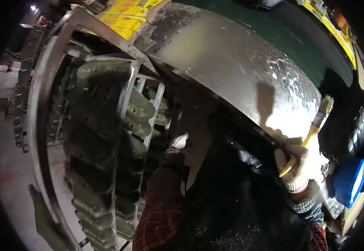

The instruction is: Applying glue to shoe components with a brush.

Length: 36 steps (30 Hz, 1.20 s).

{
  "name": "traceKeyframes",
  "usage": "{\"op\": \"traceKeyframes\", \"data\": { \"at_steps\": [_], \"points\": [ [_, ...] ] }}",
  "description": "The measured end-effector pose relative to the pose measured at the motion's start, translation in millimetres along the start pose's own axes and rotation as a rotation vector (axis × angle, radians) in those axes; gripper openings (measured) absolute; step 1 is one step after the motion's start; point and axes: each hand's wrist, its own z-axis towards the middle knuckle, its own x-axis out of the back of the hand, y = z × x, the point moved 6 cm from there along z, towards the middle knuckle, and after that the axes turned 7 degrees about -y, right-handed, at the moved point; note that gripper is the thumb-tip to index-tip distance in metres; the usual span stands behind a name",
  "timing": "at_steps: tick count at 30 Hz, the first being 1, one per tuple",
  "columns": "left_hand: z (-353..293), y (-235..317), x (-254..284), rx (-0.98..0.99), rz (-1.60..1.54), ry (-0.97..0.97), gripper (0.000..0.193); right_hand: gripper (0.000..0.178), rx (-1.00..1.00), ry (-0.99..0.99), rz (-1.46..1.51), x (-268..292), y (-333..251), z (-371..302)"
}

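Note:
My right hand (294, 165), in a pale knitted glove, is closed round the yellow handle of a paintbrush (314, 129) at the edge of the metal-topped table (228, 54). The pale bristles point up and away from me. My left hand (179, 142), gloved in white, reaches down beside the metal rack (152, 117). Its fingers are small and blurred, so their grip cannot be made out. Near it, dark green, rounded, elongated pieces (138, 125) with small holes sit in tiers on the rack.
A brown metal frame (43, 96) stands left of the rack. Yellow printed sheeting (121, 19) lies at the table's far left. A blue object (348, 183) with a white edge stands right of my right hand. White splashes mark the tabletop, and a dark green surface (274, 31) lies beyond.

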Motion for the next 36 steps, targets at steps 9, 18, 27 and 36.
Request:
{"op": "traceKeyframes", "data": {
  "at_steps": [9, 18, 27, 36],
  "points": [
    [193.9, 64.3, 26.6, 0.032, -0.004, 0.078, 0.045, 0.028, -0.346, -0.422, 0.095, -26.5, 32.5, 20.8],
    [323.9, 99.5, -4.9, 0.098, 0.045, 0.05, 0.049, 0.019, -0.354, -0.533, -0.227, -28.1, 45.6, 60.4],
    [260.8, 78.8, 17.7, -0.018, -0.23, 0.112, 0.055, 0.025, -0.131, -0.434, -0.402, -23.2, 21.0, 69.3],
    [31.2, 62.4, 24.3, -0.271, -0.932, -0.309, 0.061, 0.032, -0.005, -0.133, -0.434, -11.4, 17.0, 30.6]
  ]
}}
